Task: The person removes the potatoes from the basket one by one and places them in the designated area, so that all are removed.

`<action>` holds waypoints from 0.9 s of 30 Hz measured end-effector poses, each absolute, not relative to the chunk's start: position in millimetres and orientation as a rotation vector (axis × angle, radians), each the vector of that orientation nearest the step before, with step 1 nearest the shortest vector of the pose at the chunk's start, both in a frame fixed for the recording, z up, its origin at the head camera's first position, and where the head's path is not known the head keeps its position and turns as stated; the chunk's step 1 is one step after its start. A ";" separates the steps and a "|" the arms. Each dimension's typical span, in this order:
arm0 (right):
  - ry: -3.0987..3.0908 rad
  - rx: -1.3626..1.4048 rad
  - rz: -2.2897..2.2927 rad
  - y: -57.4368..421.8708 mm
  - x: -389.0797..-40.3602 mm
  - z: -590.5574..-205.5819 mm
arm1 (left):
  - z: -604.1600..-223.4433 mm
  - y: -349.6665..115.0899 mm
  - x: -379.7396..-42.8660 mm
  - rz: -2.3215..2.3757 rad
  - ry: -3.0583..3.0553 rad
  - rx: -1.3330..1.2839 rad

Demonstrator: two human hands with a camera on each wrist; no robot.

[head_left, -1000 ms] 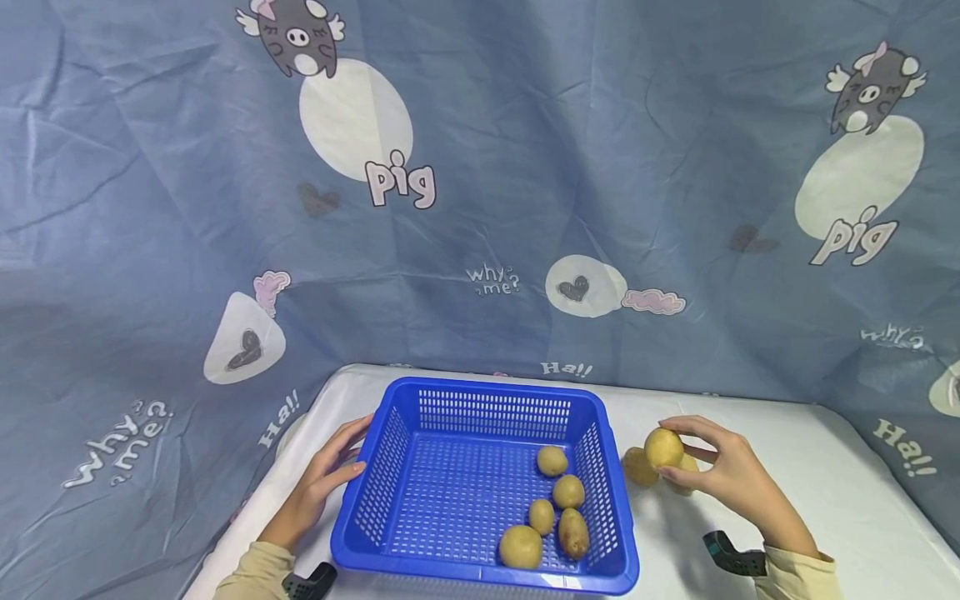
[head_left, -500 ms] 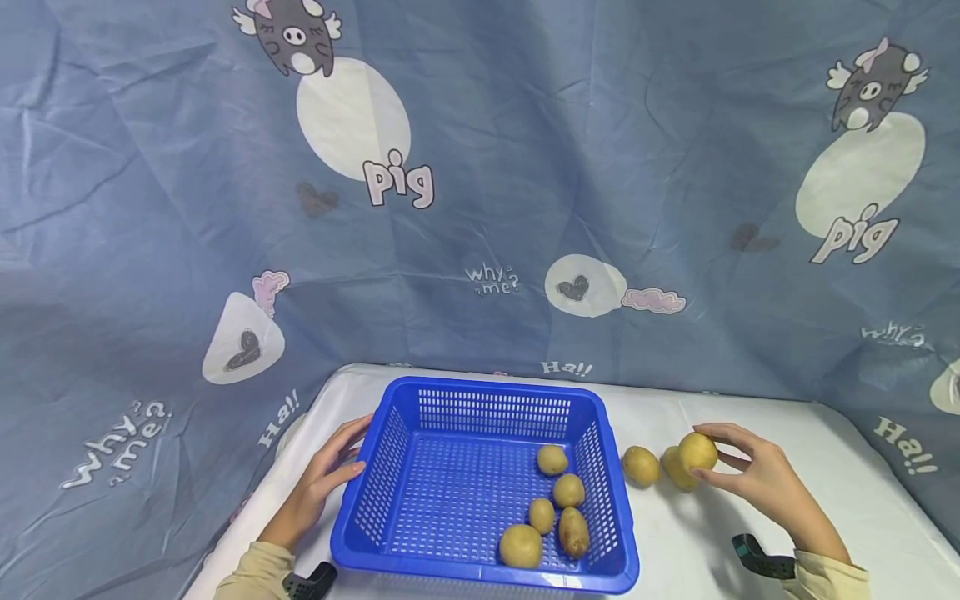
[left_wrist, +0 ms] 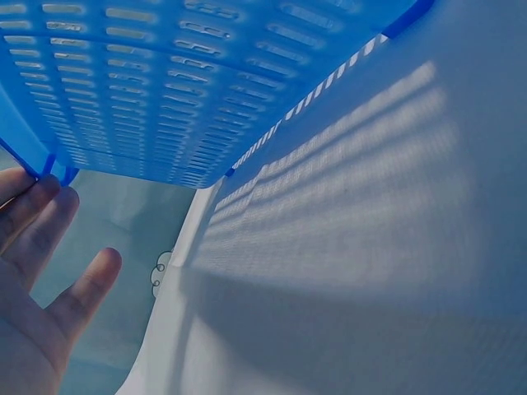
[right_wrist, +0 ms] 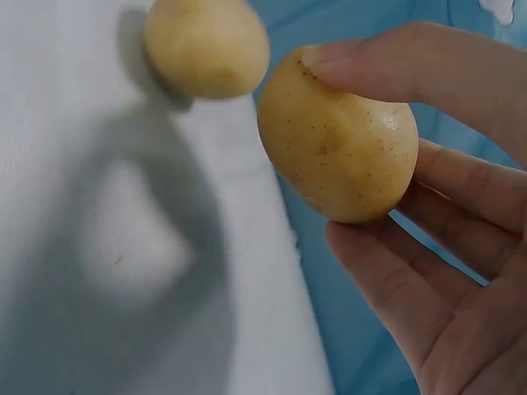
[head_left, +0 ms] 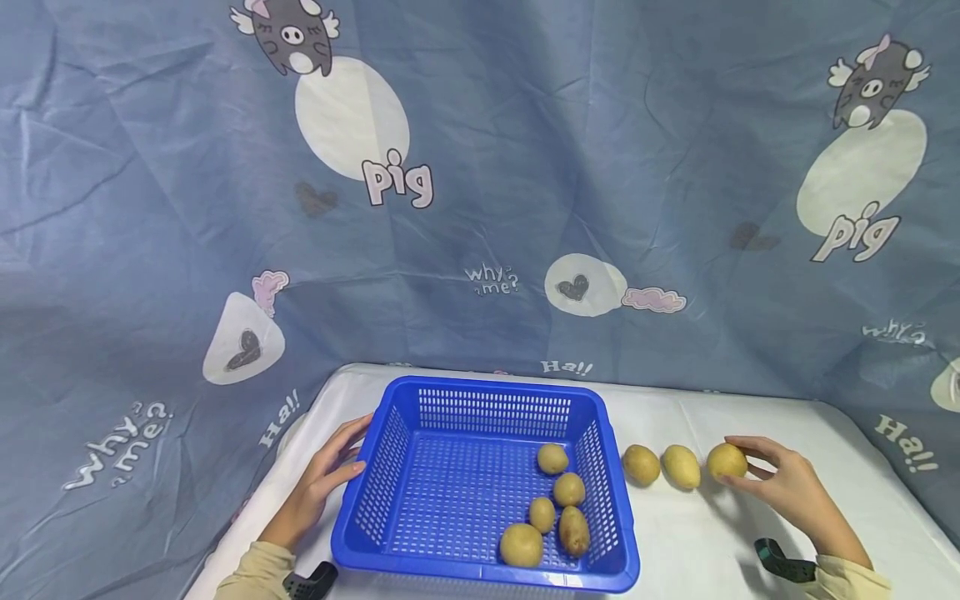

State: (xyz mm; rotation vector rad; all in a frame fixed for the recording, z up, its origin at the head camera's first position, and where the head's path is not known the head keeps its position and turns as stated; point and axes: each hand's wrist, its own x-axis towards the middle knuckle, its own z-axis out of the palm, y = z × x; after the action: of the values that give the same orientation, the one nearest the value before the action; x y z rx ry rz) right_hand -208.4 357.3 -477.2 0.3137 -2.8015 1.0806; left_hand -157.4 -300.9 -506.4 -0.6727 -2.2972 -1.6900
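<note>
My right hand [head_left: 783,479] pinches a round yellow potato [head_left: 727,462] between thumb and fingertips, low over the table to the right of the basket. Seen from the right wrist, the thumb presses the top of this speckled potato [right_wrist: 338,144] and a finger supports it from below. To its left lie an oval potato [head_left: 681,467] and a rounder potato [head_left: 641,465], in a row. The left hand [head_left: 321,479] rests at the left rim of a blue plastic basket [head_left: 483,573], its fingers nearly straight. In the left wrist view, fingertips [left_wrist: 62,197] touch the rim's underside.
Several potatoes, including a large one [head_left: 521,545] and a brown-marked one [head_left: 573,532], sit along the basket's right side. The white-covered table [head_left: 675,550] ends at a blue printed cloth [head_left: 480,208] behind it.
My right hand has carried the potato rightward and lowered it, from over the other two to the right end of their row. The left hand and basket have stayed put.
</note>
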 end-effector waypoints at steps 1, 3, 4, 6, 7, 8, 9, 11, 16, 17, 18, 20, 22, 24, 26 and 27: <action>-2.820 0.289 1.078 359.4 -208.7 -479.3 | -506.2 -300.8 -157.3 -1.691 -2.295 -0.675; -2.849 0.259 1.090 363.2 -210.2 -483.4 | -505.9 -300.7 -157.1 -1.693 -2.292 -0.677; -2.861 0.249 1.094 364.7 -211.1 -485.3 | -505.7 -300.7 -157.0 -1.694 -2.291 -0.678; -2.871 0.230 1.106 366.2 -212.8 -488.7 | -505.4 -300.7 -156.9 -1.695 -2.292 -0.678; -2.875 0.223 1.109 366.5 -213.5 -490.1 | -505.5 -300.8 -156.9 -1.695 -2.292 -0.679; -2.884 0.222 1.106 367.1 -214.0 -491.4 | -505.6 -300.8 -156.8 -1.696 -2.292 -0.677; -2.890 0.216 1.101 367.3 -214.1 -492.5 | -505.6 -300.8 -156.8 -1.700 -2.292 -0.675; -2.902 0.203 1.088 368.0 -214.7 -494.6 | -505.7 -300.7 -156.7 -1.707 -2.291 -0.678; -2.926 0.187 1.080 369.3 -216.5 -498.9 | -505.1 -299.8 -156.5 -1.716 -2.282 -0.699; -2.929 0.187 1.083 369.2 -216.7 -499.3 | -505.0 -299.7 -156.5 -1.716 -2.280 -0.703; -2.930 0.186 1.094 369.0 -216.9 -499.4 | -505.0 -299.5 -156.6 -1.715 -2.277 -0.708; -2.934 0.189 1.118 368.5 -217.6 -499.4 | -505.2 -299.3 -156.6 -1.715 -2.272 -0.714; -2.939 0.197 1.141 367.3 -218.1 -499.4 | -505.6 -299.3 -156.7 -1.714 -2.272 -0.712; -2.952 0.202 1.142 365.6 -219.0 -499.8 | -506.0 -299.5 -156.9 -1.714 -2.272 -0.709; -2.966 0.207 1.128 363.7 -219.5 -500.9 | -506.5 -299.7 -157.3 -1.716 -2.274 -0.703; -2.975 0.207 1.107 362.8 -219.7 -501.7 | -506.6 -299.8 -157.4 -1.716 -2.275 -0.703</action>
State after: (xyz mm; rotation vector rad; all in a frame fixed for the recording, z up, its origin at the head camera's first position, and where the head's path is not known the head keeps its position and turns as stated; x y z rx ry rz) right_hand -219.7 362.8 -501.7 0.2067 -2.9750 1.1066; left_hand -157.4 -299.8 -506.6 -0.7027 -2.2753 -1.7164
